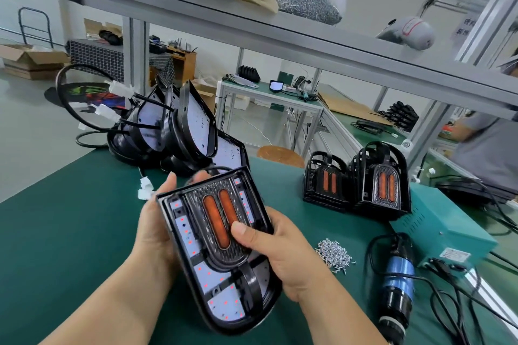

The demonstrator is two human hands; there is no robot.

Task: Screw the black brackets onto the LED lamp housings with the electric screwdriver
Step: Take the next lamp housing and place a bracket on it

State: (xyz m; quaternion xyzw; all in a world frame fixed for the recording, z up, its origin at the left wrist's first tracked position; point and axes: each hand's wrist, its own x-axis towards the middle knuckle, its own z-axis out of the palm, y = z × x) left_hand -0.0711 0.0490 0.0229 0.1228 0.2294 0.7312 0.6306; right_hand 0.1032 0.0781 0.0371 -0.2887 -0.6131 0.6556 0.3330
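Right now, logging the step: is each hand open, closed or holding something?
Left hand: holds the lamp housing by its left edge.
Right hand: holds the same housing, thumb on the lens.

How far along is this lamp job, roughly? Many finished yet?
Seemingly done: two stacks of bracketed lamps stand at the right. In hand: the left hand and right hand hold one lamp housing, while the electric screwdriver lies unheld beside the loose screws. Left: a pile of housings waits at the back left.
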